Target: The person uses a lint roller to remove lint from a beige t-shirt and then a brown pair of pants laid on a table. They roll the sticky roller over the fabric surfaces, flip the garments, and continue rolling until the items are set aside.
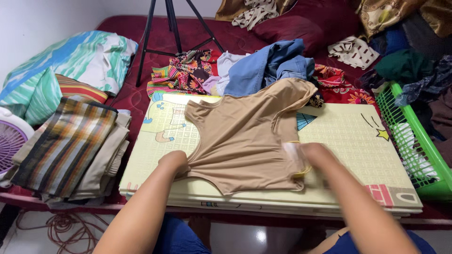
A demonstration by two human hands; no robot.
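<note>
Beige top: the beige top [245, 136] lay flat on the pale yellow mat [348, 141], directly ahead of both hands, neck end away from the person and hem toward them.
Long axis: it ran from the near hem up and to the right — the far part draped off the mat onto the denim garment [273, 66].
Left hand: the left hand [173, 162] was closed on the near left edge of the top, fabric puckering toward it.
Right hand: the right hand [316, 157] was blurred at the near right edge, where a white label and a yellow-trimmed seam showed; it seemed to pinch the cloth, yet I cannot tell for sure.
Nearer hand: both sat on the hem end, about equally close, one at each side.
Material: thin, smooth, stretchy-looking knit with soft creases; the mat looked padded, with an embossed grid and cartoon prints.
Left of mat: a stack of folded cloths [70, 150], topped by a striped one in brown and orange, stood just beside the mat.
Right of mat: a green plastic basket [405, 122] with a lattice wall — clothes inside.
Farther: a patterned multicolour cloth [183, 73] and black tripod legs [162, 33] on the maroon bed [188, 33].
</note>
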